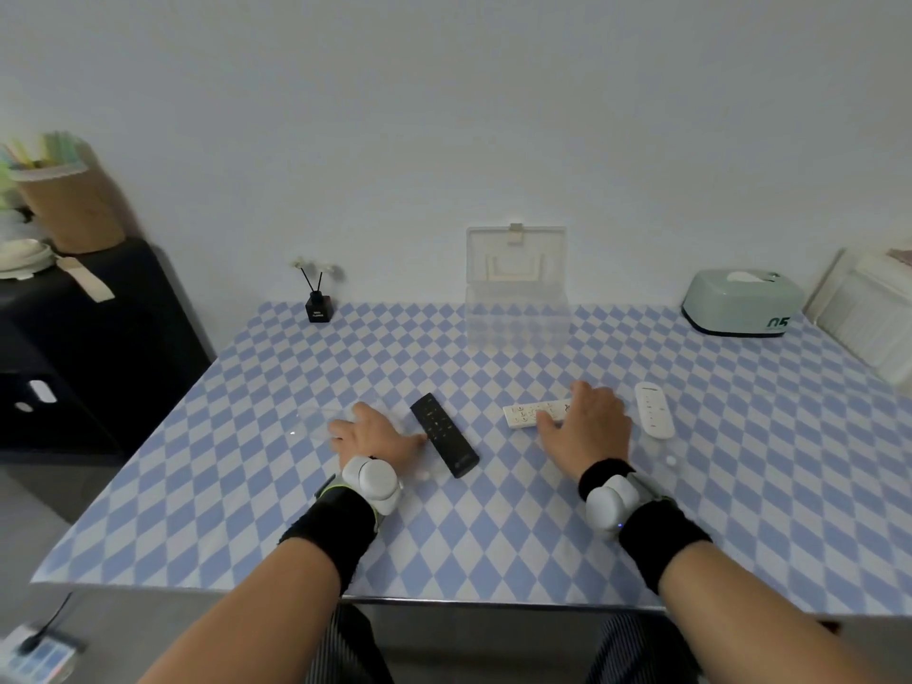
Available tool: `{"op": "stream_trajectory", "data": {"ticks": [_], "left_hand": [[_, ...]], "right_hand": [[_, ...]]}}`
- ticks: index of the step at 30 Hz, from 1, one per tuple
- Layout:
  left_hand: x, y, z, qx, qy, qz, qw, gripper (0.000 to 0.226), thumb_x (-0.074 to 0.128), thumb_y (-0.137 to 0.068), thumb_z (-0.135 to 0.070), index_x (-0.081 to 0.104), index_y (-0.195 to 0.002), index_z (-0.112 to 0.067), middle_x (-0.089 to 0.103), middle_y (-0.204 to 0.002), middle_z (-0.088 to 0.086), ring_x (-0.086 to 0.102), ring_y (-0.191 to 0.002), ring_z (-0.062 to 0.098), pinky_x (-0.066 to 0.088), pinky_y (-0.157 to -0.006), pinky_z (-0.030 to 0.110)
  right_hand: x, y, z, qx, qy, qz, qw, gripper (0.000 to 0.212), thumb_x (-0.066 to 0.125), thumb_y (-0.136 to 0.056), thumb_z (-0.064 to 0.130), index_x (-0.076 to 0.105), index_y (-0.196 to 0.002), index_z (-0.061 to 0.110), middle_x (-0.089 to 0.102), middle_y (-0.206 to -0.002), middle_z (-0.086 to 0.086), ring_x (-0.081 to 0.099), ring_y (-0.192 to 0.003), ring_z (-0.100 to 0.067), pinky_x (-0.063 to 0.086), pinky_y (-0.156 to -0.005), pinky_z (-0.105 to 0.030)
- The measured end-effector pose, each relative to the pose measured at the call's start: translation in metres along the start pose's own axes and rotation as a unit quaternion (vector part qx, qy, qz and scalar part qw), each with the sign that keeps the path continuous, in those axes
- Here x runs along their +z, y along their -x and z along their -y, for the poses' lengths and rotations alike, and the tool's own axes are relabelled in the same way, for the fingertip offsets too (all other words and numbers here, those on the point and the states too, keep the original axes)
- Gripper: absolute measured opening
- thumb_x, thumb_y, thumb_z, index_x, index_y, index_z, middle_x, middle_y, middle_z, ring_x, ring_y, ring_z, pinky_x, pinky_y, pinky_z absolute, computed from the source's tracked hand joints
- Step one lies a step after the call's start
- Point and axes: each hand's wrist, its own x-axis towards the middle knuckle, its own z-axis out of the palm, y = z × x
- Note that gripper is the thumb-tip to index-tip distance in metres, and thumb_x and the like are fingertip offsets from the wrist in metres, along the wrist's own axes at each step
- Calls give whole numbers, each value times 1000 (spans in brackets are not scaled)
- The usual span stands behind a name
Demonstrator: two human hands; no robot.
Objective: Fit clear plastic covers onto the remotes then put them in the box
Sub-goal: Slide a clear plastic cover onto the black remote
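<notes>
Checkered table [493, 535]: left hand [372, 434] flat on faint clear cover [316, 419], right hand [587, 424] half-hiding white remote [530, 414], grips unclear.

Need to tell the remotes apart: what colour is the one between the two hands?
Black remote, lying diagonally on the checked tablecloth; the head view shows it clearly.

Dim, even indoor light, soft faint shadows, slight blur, wide-angle bending at edges

Middle of the table [345, 535] is wide open up to the clear box [516, 308]; diffuser [319, 306] and tissue box [742, 303] crowd the top corners.
</notes>
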Motion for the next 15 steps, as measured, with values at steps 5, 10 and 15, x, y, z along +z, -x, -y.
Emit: {"op": "stream_trajectory", "data": {"ticks": [5, 10, 15], "left_hand": [[-12, -13, 12, 3, 218, 13, 976, 92, 81, -82, -22, 21, -150, -6, 61, -118, 13, 63, -93, 31, 52, -81, 40], [-24, -1, 1, 36, 480, 108, 870, 23, 67, -95, -30, 67, -111, -14, 68, -89, 3, 66, -81, 19, 56, -83, 35], [-35, 17, -25, -7, 701, 289, 652, 15, 56, -102, -13, 56, -116, -7, 68, -102, 13, 67, -99, 26, 48, -108, 48]], "right_hand": [[14, 23, 42, -100, -71, -8, 992, 50, 65, -91, 46, 57, -128, 13, 62, -118, -13, 57, -108, -31, 47, -89, -43], [12, 34, 77, -103, -271, 123, 949, 52, 61, -91, 62, 58, -122, 20, 65, -109, 1, 63, -99, -16, 52, -87, -33], [0, 42, 106, 16, -470, 289, 834, 56, 64, -79, 74, 68, -102, 23, 79, -77, 4, 76, -74, -14, 61, -69, -30]]}}
